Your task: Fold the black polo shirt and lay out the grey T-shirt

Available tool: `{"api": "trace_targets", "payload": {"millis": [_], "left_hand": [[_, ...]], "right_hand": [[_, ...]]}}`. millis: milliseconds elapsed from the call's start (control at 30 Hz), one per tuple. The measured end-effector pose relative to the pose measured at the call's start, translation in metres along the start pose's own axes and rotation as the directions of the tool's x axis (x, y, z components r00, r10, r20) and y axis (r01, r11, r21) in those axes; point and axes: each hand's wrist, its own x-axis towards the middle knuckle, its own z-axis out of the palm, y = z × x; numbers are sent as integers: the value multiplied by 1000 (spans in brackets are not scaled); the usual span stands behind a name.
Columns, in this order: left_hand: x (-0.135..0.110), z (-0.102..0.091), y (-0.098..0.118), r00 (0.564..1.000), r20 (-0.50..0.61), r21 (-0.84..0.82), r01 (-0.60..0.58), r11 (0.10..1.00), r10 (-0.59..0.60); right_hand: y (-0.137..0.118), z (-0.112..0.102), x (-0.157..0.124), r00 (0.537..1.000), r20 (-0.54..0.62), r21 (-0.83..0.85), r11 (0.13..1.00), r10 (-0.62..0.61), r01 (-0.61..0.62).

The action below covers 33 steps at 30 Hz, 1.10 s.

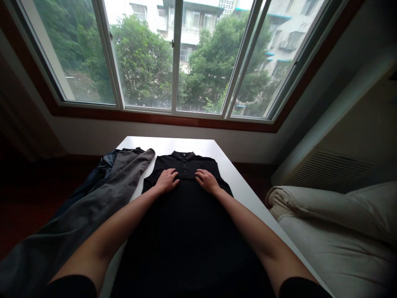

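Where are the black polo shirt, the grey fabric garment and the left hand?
black polo shirt (pixel 186 236): head view, front panel below the buttons.
grey fabric garment (pixel 102 198): head view, middle of its long stretch.
left hand (pixel 167 180): head view, back of the hand.

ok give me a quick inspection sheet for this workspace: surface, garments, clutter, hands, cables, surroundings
surface: white table, bare at its far end near the window
job's things: black polo shirt laid flat, front up, collar toward the window
clutter: grey garment draped along the table's left side, partly over a dark blue garment
hands: left hand and right hand both open, palms down on the shirt's chest, one on each side of the buttons; neither grips anything
cables: nothing seen
surroundings: wide window ahead with trees and buildings outside; cream cushion and a vented unit to the right
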Motion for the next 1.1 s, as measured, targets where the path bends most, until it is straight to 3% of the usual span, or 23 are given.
{"api": "trace_targets", "payload": {"millis": [133,233,367,533,667,933,1100], "left_hand": [[-17,11,27,992,55,-31,-108,994,110],[-25,14,37,993,85,-49,-83,995,87],[-31,12,40,994,96,-57,-48,997,54],[-44,10,34,996,88,-60,-19,998,24],[-57,8,29,996,87,-52,14,999,-9],[-66,2,21,993,119,-61,9,998,-2],[-66,3,21,993,118,-60,9,998,-2]], "right_hand": [[-37,9,-15,988,81,71,990,-130,125],[-50,15,-22,981,173,39,996,-87,81],[-47,15,-31,972,235,-3,1000,15,-14],[-29,5,-46,961,234,-58,989,147,-137],[-25,0,-54,957,231,-75,983,178,-165],[-32,-3,-56,973,175,-85,987,149,-136],[-44,-10,-57,992,115,-60,996,-59,66]]}}
